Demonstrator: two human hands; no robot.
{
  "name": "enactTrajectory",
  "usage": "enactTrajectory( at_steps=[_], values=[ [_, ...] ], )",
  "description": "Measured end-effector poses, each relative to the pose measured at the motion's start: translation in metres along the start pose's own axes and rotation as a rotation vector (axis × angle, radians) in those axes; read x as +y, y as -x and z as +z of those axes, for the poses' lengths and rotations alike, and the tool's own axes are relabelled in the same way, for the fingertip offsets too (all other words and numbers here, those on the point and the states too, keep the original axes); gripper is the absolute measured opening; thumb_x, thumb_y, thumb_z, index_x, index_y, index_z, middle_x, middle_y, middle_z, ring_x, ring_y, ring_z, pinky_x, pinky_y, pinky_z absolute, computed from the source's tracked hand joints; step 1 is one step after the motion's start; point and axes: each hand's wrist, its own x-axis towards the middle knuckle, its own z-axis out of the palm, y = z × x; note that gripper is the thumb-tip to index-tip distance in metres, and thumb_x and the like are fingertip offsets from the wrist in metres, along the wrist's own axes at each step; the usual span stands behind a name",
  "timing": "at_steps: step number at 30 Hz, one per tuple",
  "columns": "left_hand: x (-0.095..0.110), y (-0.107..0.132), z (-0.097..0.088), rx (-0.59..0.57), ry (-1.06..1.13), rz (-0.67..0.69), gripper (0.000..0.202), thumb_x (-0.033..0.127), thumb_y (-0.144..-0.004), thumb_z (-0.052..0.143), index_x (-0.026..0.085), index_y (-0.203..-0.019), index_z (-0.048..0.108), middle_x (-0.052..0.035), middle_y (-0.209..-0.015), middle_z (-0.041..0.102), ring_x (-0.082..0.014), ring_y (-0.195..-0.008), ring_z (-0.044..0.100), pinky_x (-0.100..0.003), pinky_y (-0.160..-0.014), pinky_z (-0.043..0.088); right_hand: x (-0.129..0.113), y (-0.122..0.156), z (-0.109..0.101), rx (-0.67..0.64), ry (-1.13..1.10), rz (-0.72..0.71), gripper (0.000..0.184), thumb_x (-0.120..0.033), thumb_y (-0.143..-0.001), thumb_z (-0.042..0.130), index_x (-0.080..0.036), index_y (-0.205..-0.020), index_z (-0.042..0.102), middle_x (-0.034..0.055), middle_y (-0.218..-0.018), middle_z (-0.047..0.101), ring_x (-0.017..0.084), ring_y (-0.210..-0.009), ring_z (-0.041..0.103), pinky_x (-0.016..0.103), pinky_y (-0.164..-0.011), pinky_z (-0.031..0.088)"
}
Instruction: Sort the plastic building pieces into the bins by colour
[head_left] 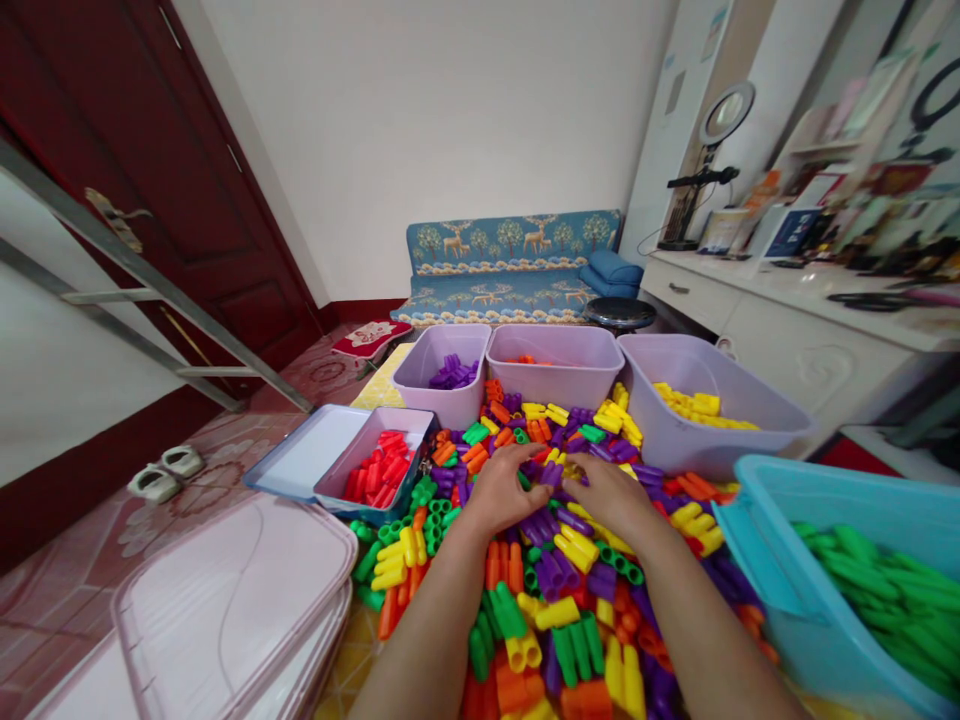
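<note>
A heap of plastic tube pieces (555, 570) in purple, yellow, green, orange and red covers the table before me. My left hand (501, 488) rests on the heap with its fingers curled over purple pieces (551, 472). My right hand (606, 492) lies beside it, fingers bent down into the same purple pieces. Both hands meet near the middle of the heap. What exactly each hand grips is hidden by the fingers.
Bins ring the heap: a small one with red pieces (352, 470), lilac ones with purple (420, 380), orange (555, 375) and yellow pieces (675, 440), a blue one with green pieces (757, 560). Stacked pink lids (225, 600) lie at left. A cabinet (787, 330) stands at right.
</note>
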Motion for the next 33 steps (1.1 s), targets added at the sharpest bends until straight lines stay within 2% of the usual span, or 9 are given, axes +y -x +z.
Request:
enactTrajectory(
  at_steps=[2, 4, 7, 11, 16, 22, 25, 28, 33],
  values=[
    [0.000, -0.001, 0.000, 0.018, -0.029, -0.024, 0.058, 0.020, -0.066, 0.069, 0.019, -0.123, 0.059, -0.0086, -0.123, 0.062, -0.0269, -0.115, 0.056, -0.040, -0.102, 0.043, -0.001, 0.001, 0.004, -0.017, 0.100, 0.011, 0.043, -0.033, -0.081, 0.053, -0.018, -0.120, 0.061, 0.0152, -0.117, 0.066, 0.031, -0.110, 0.061, 0.043, -0.091, 0.044],
    [-0.001, -0.002, 0.002, 0.039, -0.023, -0.051, 0.057, 0.019, -0.066, 0.068, 0.018, -0.122, 0.060, -0.0093, -0.123, 0.062, -0.0263, -0.115, 0.056, -0.039, -0.102, 0.043, 0.001, 0.000, 0.007, -0.030, 0.083, 0.006, 0.045, -0.035, -0.081, 0.054, -0.018, -0.123, 0.058, 0.0145, -0.115, 0.067, 0.030, -0.107, 0.062, 0.042, -0.088, 0.046],
    [-0.004, -0.005, 0.004, 0.073, 0.008, -0.081, 0.048, 0.021, -0.071, 0.065, 0.017, -0.119, 0.061, -0.0104, -0.120, 0.064, -0.0253, -0.112, 0.058, -0.039, -0.100, 0.044, 0.009, -0.005, 0.011, -0.030, -0.086, -0.022, 0.051, -0.036, -0.079, 0.058, -0.020, -0.127, 0.054, 0.0119, -0.117, 0.066, 0.028, -0.103, 0.063, 0.039, -0.086, 0.048],
    [-0.005, -0.005, 0.003, 0.084, 0.083, -0.106, 0.043, 0.024, -0.077, 0.062, 0.017, -0.120, 0.060, -0.0107, -0.124, 0.062, -0.0247, -0.117, 0.056, -0.040, -0.102, 0.042, 0.016, -0.008, 0.016, -0.027, -0.351, -0.105, 0.053, -0.025, -0.073, 0.062, -0.022, -0.126, 0.055, 0.0078, -0.122, 0.063, 0.025, -0.107, 0.061, 0.038, -0.090, 0.047],
    [-0.003, -0.004, -0.002, 0.012, 0.255, -0.119, 0.051, 0.025, -0.078, 0.062, 0.017, -0.127, 0.055, -0.0106, -0.133, 0.056, -0.0250, -0.124, 0.050, -0.040, -0.108, 0.036, 0.000, -0.001, 0.012, -0.124, -0.649, -0.115, 0.068, -0.021, -0.072, 0.062, -0.022, -0.137, 0.043, 0.0064, -0.120, 0.063, 0.021, -0.101, 0.062, 0.036, -0.089, 0.049],
    [-0.002, -0.003, -0.010, -0.023, 0.476, -0.094, 0.065, 0.008, -0.067, 0.060, 0.021, -0.130, 0.053, -0.0062, -0.134, 0.056, -0.0249, -0.125, 0.049, -0.039, -0.108, 0.036, -0.019, 0.009, -0.001, -0.169, -0.769, -0.150, 0.080, -0.019, -0.069, 0.064, -0.026, -0.143, 0.034, 0.0053, -0.126, 0.057, 0.019, -0.101, 0.061, 0.035, -0.086, 0.051],
    [0.000, -0.003, -0.012, -0.007, 0.568, -0.108, 0.066, 0.006, -0.065, 0.060, 0.020, -0.129, 0.054, -0.0068, -0.132, 0.057, -0.0249, -0.120, 0.053, -0.038, -0.104, 0.041, -0.022, 0.009, -0.003, -0.129, -0.765, -0.149, 0.080, -0.016, -0.067, 0.065, -0.027, -0.141, 0.036, 0.0050, -0.130, 0.055, 0.021, -0.107, 0.059, 0.036, -0.089, 0.049],
    [-0.002, -0.004, -0.012, 0.062, 0.669, -0.134, 0.057, 0.010, -0.066, 0.064, 0.020, -0.122, 0.060, -0.0059, -0.131, 0.059, -0.0239, -0.120, 0.053, -0.035, -0.101, 0.043, -0.022, 0.007, -0.003, -0.058, -0.756, -0.152, 0.074, -0.017, -0.067, 0.066, -0.026, -0.137, 0.043, 0.0052, -0.131, 0.054, 0.022, -0.112, 0.056, 0.037, -0.092, 0.047],
    [-0.010, -0.007, -0.008, 0.132, 0.905, -0.225, 0.043, 0.025, -0.073, 0.068, 0.021, -0.116, 0.062, -0.0067, -0.124, 0.063, -0.0237, -0.117, 0.056, -0.032, -0.092, 0.049, -0.027, 0.007, -0.006, -0.092, -0.891, -0.133, 0.067, -0.024, -0.070, 0.067, -0.023, -0.134, 0.046, 0.0059, -0.120, 0.062, 0.020, -0.100, 0.062, 0.034, -0.084, 0.051]
  ],
)
